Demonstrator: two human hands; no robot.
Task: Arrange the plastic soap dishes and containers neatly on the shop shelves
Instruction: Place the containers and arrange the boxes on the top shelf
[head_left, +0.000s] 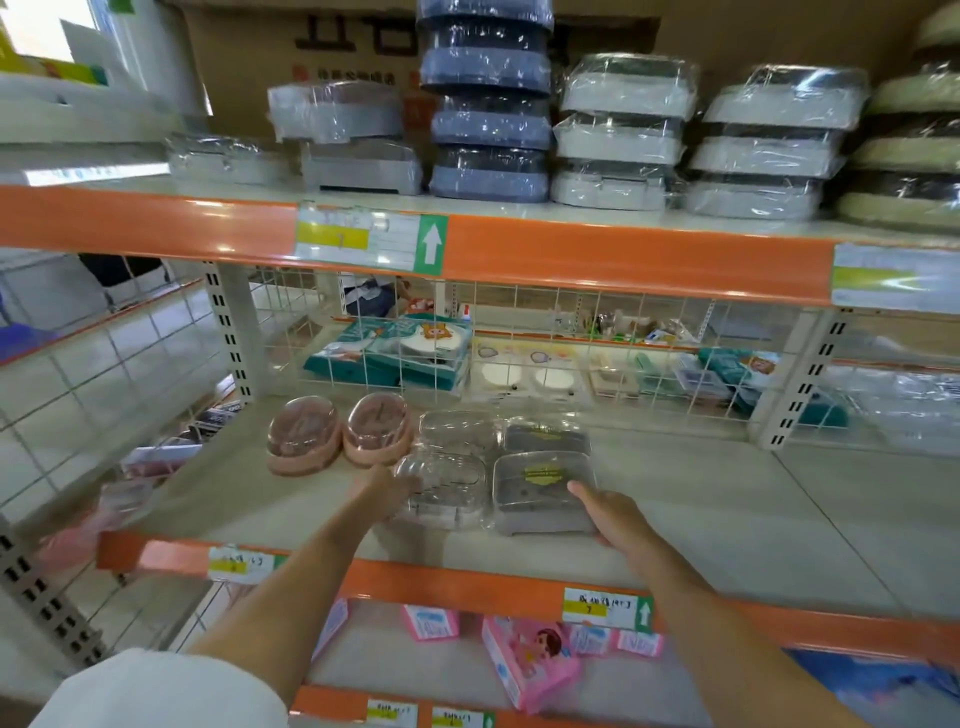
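Two hands reach onto the middle shelf (675, 519), and we see each one at a soap dish. Our left hand (382, 491) lies against the left side of a clear dish (444, 488), fingers fairly straight; we cannot tell whether they curl round it. Our right hand (610, 512) holds the near right corner of a grey dish with a clear lid (543, 493), thumb on the lid and fingers under the edge. Those two dishes sit side by side, touching or nearly so. Just behind them stand another clear dish (457, 428) and another grey dish (545, 434). Left of these, two pink oval dishes (337, 434) stand next to each other. On the top shelf (571, 218) we see stacks of wrapped containers (488, 104), grey, dark blue and white.
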